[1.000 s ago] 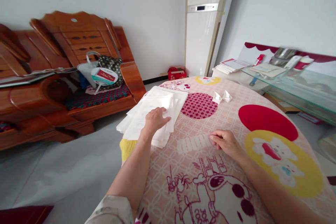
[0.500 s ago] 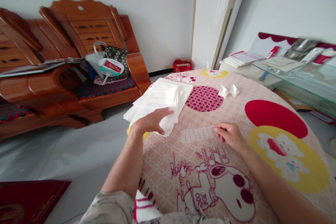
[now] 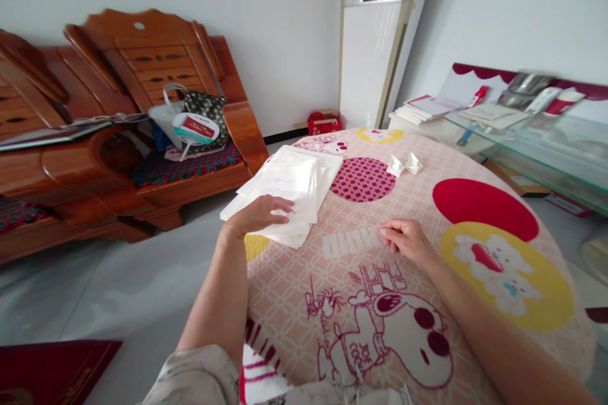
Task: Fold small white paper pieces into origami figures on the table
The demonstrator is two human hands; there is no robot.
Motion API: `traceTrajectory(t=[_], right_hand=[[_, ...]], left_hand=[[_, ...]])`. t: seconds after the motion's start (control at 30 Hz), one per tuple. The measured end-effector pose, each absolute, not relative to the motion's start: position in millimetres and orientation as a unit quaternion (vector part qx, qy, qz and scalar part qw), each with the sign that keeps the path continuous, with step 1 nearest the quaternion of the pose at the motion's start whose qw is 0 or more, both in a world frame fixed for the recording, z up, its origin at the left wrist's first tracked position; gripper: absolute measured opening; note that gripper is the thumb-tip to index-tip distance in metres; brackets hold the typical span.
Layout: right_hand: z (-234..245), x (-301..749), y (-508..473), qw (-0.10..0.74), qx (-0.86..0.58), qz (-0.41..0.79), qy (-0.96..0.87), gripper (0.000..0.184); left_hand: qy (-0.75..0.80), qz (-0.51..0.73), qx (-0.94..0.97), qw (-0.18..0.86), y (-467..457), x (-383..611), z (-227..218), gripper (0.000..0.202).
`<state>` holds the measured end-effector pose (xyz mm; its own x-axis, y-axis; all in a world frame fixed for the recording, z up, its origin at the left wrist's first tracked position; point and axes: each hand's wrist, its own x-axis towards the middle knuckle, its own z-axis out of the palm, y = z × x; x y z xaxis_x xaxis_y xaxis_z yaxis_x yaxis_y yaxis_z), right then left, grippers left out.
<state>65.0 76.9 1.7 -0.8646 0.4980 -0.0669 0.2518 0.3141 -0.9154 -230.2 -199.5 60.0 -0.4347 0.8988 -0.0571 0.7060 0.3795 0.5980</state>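
Note:
A loose stack of white paper sheets (image 3: pixel 297 186) lies on the left part of the round table, with printed text faintly visible on the top one. My left hand (image 3: pixel 259 214) rests over the near left part of the stack, fingers stretched out and thumb apart. My right hand (image 3: pixel 406 240) rests on the patterned tablecloth (image 3: pixel 351 221) to the right of the paper, its fingers curled in, with nothing visible in them. Beyond it stand two small folded white paper shapes (image 3: pixel 395 166), side by side near the table's far edge.
A wooden sofa (image 3: pixel 142 69) with a bag (image 3: pixel 204 104) and a hand fan (image 3: pixel 197 128) on it is at left. To the right, a glass-topped stand (image 3: pixel 522 139) carries metal bowls (image 3: pixel 527 83) and papers. A tall white air conditioner (image 3: pixel 370 50) stands behind.
My left hand has shifted slightly left over the paper, and its thumb has drawn nearer the fingers. My right hand stays curled at the same place on the cloth. The view has turned slightly.

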Motion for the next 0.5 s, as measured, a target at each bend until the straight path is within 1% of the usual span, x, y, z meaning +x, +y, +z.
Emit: traceTrajectory(t=[0.03,0.1,0.17,0.23,0.27,0.3,0.4,0.43,0.5], right_hand=[[1.1,65.0,76.9,0.116,-0.230,0.538,-0.803,0.030],[-0.6,65.1,76.5,0.122,-0.226,0.533,-0.806,0.030],[-2.8,65.4,75.5,0.136,-0.227,0.521,-0.812,0.030],[-4.0,65.9,73.9,0.174,-0.218,0.497,-0.822,0.027],[-4.1,66.0,72.8,0.201,-0.204,0.480,-0.829,0.026],[-3.9,65.9,71.7,0.231,-0.180,0.461,-0.838,0.029],[-3.3,64.5,68.6,0.292,-0.080,0.407,-0.862,0.051],[-3.7,63.9,68.3,0.298,-0.052,0.391,-0.869,0.053],[-5.4,63.3,69.4,0.302,-0.014,0.360,-0.882,0.041]], left_hand=[[0.825,0.267,0.469,0.170,-196.6,-227.6,62.4,0.024],[0.849,0.271,0.442,0.105,-186.2,-217.4,70.5,0.023],[0.859,0.254,0.444,0.017,-170.0,-199.6,81.2,0.026],[0.852,0.247,0.461,-0.022,-149.8,-175.0,89.9,0.027],[0.844,0.245,0.477,-0.023,-139.1,-160.9,92.0,0.027],[0.834,0.240,0.496,-0.014,-128.6,-146.0,92.2,0.027],[0.805,0.211,0.555,0.013,-102.5,-101.9,83.7,0.024],[0.797,0.199,0.570,0.017,-96.5,-89.1,79.4,0.025],[0.781,0.183,0.597,0.031,-89.4,-69.3,71.9,0.025]])
